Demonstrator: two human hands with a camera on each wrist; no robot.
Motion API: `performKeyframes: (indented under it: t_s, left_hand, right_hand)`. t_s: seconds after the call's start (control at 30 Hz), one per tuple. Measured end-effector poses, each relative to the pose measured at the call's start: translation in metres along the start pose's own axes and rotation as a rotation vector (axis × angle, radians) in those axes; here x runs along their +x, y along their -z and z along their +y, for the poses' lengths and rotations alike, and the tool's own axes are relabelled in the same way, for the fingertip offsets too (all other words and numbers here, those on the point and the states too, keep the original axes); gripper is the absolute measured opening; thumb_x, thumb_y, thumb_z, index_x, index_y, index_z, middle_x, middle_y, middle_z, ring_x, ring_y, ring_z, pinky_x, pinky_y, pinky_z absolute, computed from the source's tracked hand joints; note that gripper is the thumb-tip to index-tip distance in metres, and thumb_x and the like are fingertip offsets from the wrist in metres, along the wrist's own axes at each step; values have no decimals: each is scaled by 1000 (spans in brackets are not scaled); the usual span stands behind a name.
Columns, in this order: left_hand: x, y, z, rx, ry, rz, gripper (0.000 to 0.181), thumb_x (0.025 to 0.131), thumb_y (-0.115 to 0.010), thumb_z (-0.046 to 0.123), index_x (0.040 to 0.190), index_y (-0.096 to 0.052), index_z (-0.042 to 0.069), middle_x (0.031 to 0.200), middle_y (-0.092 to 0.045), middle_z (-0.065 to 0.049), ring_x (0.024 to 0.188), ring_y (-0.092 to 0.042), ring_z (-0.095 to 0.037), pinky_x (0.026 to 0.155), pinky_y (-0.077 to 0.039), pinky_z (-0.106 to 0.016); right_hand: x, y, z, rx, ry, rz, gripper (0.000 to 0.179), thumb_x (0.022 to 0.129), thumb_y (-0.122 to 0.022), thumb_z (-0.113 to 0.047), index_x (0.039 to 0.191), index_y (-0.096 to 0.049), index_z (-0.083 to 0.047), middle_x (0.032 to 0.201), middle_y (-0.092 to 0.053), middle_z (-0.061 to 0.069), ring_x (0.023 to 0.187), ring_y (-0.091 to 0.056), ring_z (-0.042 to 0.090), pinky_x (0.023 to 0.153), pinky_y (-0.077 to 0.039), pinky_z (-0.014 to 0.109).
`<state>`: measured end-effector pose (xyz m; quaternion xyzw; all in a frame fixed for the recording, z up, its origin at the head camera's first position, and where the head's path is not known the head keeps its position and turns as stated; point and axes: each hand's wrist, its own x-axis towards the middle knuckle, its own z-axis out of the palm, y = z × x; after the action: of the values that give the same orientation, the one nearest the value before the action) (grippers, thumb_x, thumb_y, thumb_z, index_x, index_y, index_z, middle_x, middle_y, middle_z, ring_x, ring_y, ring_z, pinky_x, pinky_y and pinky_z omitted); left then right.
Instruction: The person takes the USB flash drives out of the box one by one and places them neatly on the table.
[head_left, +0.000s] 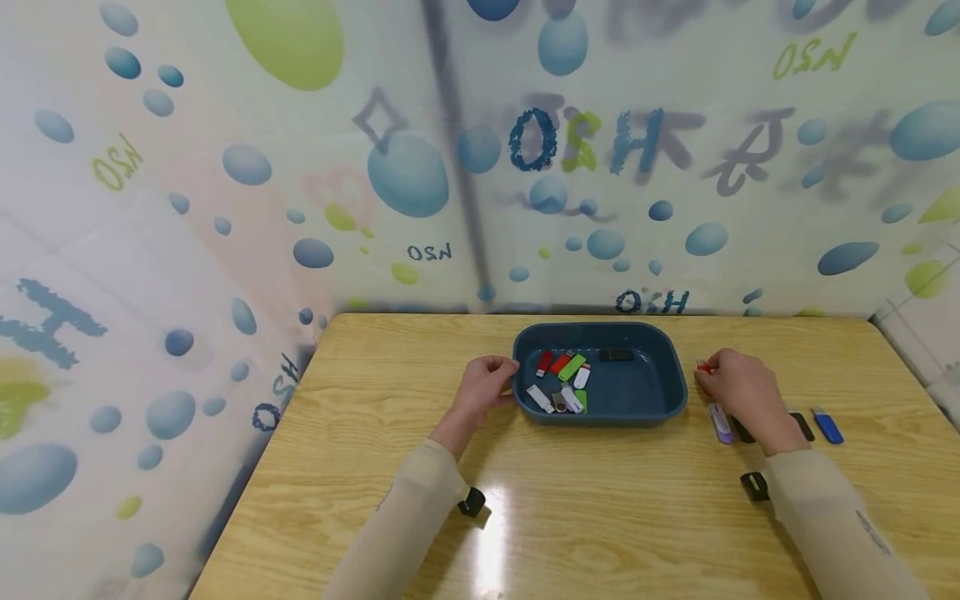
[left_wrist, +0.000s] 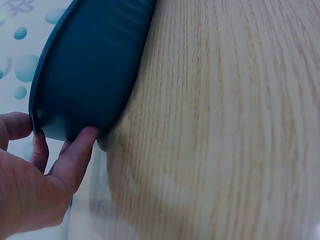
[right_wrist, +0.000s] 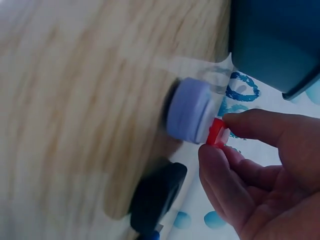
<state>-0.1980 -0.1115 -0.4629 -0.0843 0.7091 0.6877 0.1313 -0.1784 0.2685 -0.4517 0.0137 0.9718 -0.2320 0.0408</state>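
A dark blue plastic tray [head_left: 637, 392] stands on the table, holding several USB flash drives bunched in its left half and a black one [head_left: 617, 355] near its back wall. My left hand [head_left: 483, 387] pinches the tray's left end, thumb and fingers at the rim in the left wrist view. To the right of the tray, my right hand [head_left: 742, 387] holds a red USB flash drive [right_wrist: 216, 132] between thumb and fingertips. Below that hand lies a purple and silver flash drive [head_left: 721, 423], with a black one [right_wrist: 158, 197] beside it.
Further right on the wooden table [head_left: 360, 417] lie another black flash drive [head_left: 802, 427] and a blue one [head_left: 828, 426], partly behind my right forearm. A patterned curtain [head_left: 480, 208] hangs along the table's back and left sides. Both wrists carry small black devices.
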Motion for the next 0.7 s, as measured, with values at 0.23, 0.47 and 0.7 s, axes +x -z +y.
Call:
performKeyframes:
  t_s: [0.23, 0.47, 0.7]
  left_hand:
    - [2, 1, -2, 2, -5, -7, 29, 102, -64, 20, 117, -65, -5, 103, -60, -8, 88, -62, -17, 80, -64, -38]
    - [3, 1, -3, 4, -6, -19, 30, 103, -63, 20, 118, -64, -5, 103, -59, -7, 89, -62, -18, 82, -63, -42]
    - [2, 1, -3, 1, -7, -11, 29, 103, -64, 21, 116, -64, -5, 102, -60, -7, 89, -62, -17, 84, -63, -42]
  right_hand:
    - [3, -2, -1, -5, 0, -47, 44, 99, -57, -15, 55, -51, -15, 51, -46, -2, 47, -45, 18, 50, -32, 30]
    - [6, -3, 1, -25, 11, -60, 45, 99, -57, -16, 54, -53, -14, 51, -47, -2, 47, -46, 18, 50, -32, 30]
    - [6, -5, 1, -32, 12, -65, 43, 98, -57, -15, 55, -56, -12, 51, -48, -1, 47, -45, 18, 49, -33, 30]
